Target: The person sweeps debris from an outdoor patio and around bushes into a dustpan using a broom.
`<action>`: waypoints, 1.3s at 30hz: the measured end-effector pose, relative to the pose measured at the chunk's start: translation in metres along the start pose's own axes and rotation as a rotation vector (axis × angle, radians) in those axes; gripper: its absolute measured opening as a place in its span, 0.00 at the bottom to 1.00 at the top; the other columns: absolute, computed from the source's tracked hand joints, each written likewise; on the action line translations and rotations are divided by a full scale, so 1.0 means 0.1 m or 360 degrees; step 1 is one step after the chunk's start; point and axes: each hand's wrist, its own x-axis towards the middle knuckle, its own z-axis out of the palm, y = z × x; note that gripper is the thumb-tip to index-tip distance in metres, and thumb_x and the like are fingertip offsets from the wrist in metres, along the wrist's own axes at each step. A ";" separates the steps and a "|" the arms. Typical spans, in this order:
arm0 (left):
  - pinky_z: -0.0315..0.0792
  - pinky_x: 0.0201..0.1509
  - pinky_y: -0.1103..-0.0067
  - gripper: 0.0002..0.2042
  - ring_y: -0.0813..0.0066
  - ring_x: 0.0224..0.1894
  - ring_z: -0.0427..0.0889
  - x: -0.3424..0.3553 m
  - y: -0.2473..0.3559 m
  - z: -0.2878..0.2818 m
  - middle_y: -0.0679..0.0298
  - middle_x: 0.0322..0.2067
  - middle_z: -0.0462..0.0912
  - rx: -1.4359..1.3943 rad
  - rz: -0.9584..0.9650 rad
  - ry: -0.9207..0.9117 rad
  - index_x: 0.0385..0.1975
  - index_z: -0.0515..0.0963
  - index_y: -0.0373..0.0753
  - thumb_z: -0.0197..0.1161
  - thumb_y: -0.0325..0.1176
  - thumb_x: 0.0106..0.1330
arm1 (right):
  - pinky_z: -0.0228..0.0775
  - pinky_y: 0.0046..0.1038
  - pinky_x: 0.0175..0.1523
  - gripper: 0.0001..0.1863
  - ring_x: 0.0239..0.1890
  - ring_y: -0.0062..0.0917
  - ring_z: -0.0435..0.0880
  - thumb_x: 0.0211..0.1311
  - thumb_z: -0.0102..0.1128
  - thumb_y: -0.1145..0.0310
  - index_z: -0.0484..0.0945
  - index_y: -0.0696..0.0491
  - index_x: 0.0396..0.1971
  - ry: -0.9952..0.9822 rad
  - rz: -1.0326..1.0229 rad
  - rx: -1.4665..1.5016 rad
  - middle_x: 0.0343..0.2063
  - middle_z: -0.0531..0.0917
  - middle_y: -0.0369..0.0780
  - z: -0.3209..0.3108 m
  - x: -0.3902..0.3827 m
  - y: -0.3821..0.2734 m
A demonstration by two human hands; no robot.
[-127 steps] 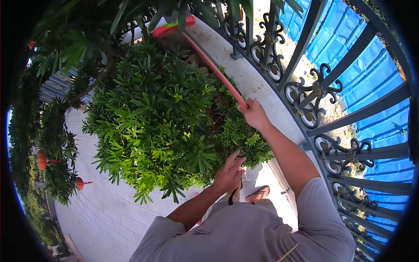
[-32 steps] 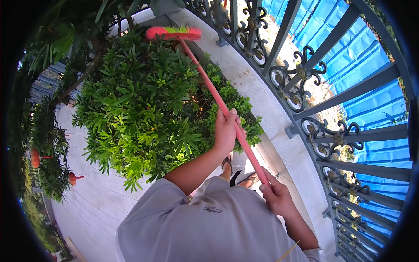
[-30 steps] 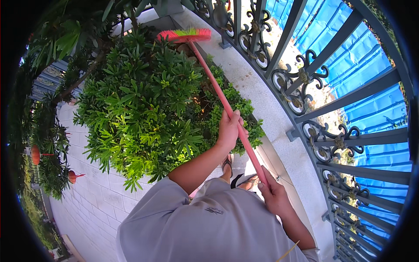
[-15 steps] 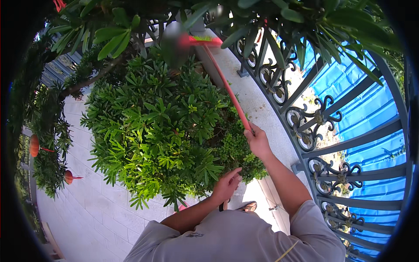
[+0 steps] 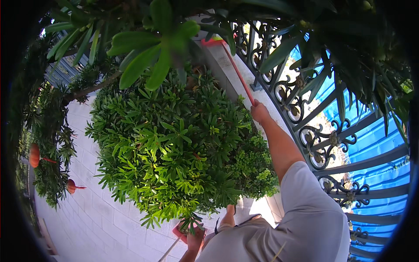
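My right hand (image 5: 260, 112) is closed round the end of a long red broom handle (image 5: 238, 72). The handle slants up and away along the pale ledge. At its far end the red broom head (image 5: 213, 42) rests on the ledge, partly covered by overhanging leaves. Low in the view, my left hand (image 5: 195, 238) is beside a red dustpan (image 5: 180, 231) with a thin pale handle. Leaf tips of the bush hang over that hand's fingers, so its grip cannot be made out.
A dense green bush (image 5: 170, 144) fills the middle, bordered by the pale ledge (image 5: 244, 87). Along the right runs a grey metal fence (image 5: 301, 124) with scrollwork, blue sheeting (image 5: 375, 150) behind it. Branches (image 5: 161, 43) hang close overhead. Pale paving (image 5: 100, 205) lies left.
My right hand and the broom have moved further away along the ledge. My left hand has dropped from beside the bush down to the dustpan, which shows more now. My body has leaned right.
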 end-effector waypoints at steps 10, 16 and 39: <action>0.81 0.38 0.63 0.09 0.49 0.38 0.92 0.09 -0.08 -0.28 0.56 0.41 0.93 -0.0010 0.0073 -0.0038 0.39 0.84 0.39 0.70 0.39 0.74 | 0.80 0.43 0.60 0.27 0.58 0.49 0.90 0.79 0.61 0.61 0.76 0.53 0.73 0.0135 0.0160 0.0311 0.52 0.89 0.59 -0.16 -1.73 0.42; 0.83 0.45 0.70 0.17 0.65 0.39 0.90 0.45 0.14 -0.08 0.56 0.44 0.92 -0.0151 -0.0160 -0.0321 0.61 0.86 0.43 0.71 0.37 0.75 | 0.78 0.51 0.65 0.26 0.59 0.52 0.87 0.81 0.50 0.59 0.73 0.43 0.75 0.0188 0.0115 0.0002 0.57 0.88 0.53 -0.34 -0.27 -0.27; 0.89 0.53 0.55 0.20 0.55 0.44 0.91 0.83 3.93 1.43 0.48 0.51 0.85 -0.1586 -0.0361 -0.0968 0.60 0.70 0.34 0.52 0.47 0.87 | 0.75 0.27 0.41 0.29 0.29 0.17 0.77 0.83 0.59 0.62 0.71 0.50 0.79 -0.0298 0.0721 0.0956 0.26 0.79 0.34 -2.49 -7.75 1.12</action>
